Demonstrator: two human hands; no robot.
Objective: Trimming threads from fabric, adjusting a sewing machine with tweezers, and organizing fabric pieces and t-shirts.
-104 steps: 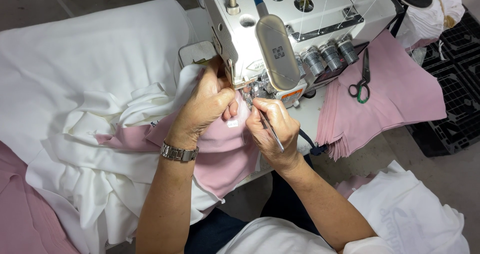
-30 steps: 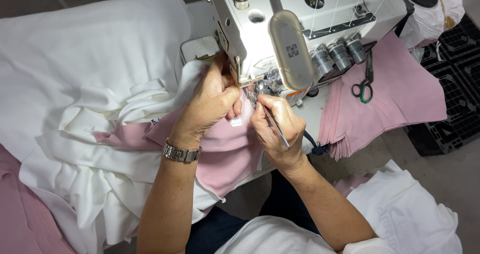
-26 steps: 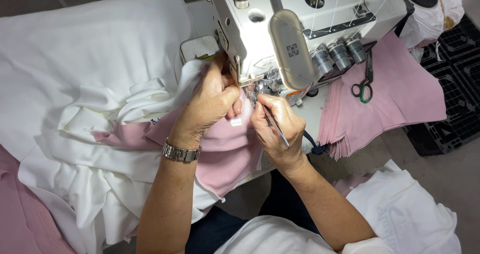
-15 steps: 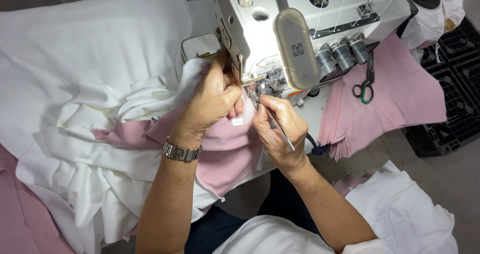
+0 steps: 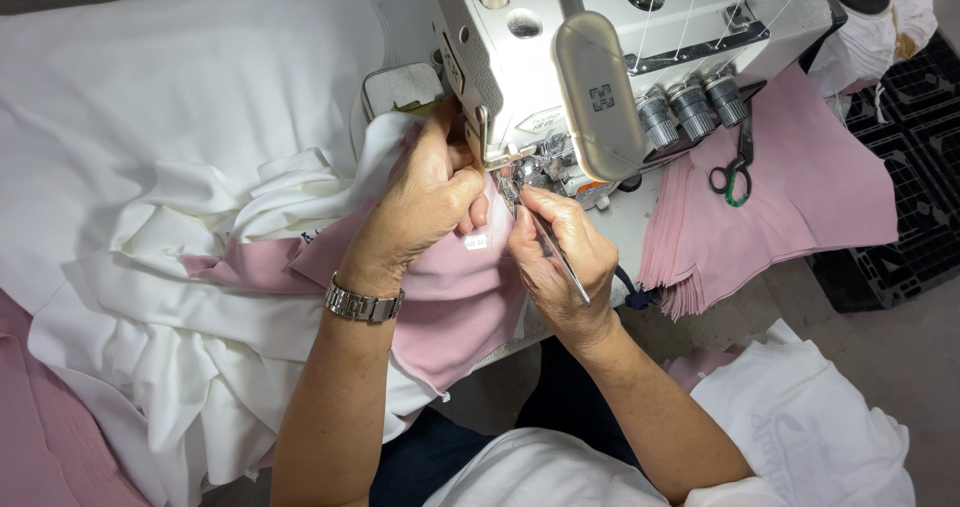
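Gripping tweezers [image 5: 560,255], right hand [image 5: 560,257] — left hand [image 5: 425,207] pressing pink fabric [image 5: 450,297]

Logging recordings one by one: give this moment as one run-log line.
left hand: pressing pink fabric by needle | right hand: pinching thin metal tweezers | grey-white overlock sewing machine | black-handled scissors on stacked pink pieces

A silver metal-link wristwatch [image 5: 364,304] is worn on the left wrist. Beyond the watch both forearms are left bare. A white top [image 5: 545,472] and dark blue trousers [image 5: 430,457] are worn.
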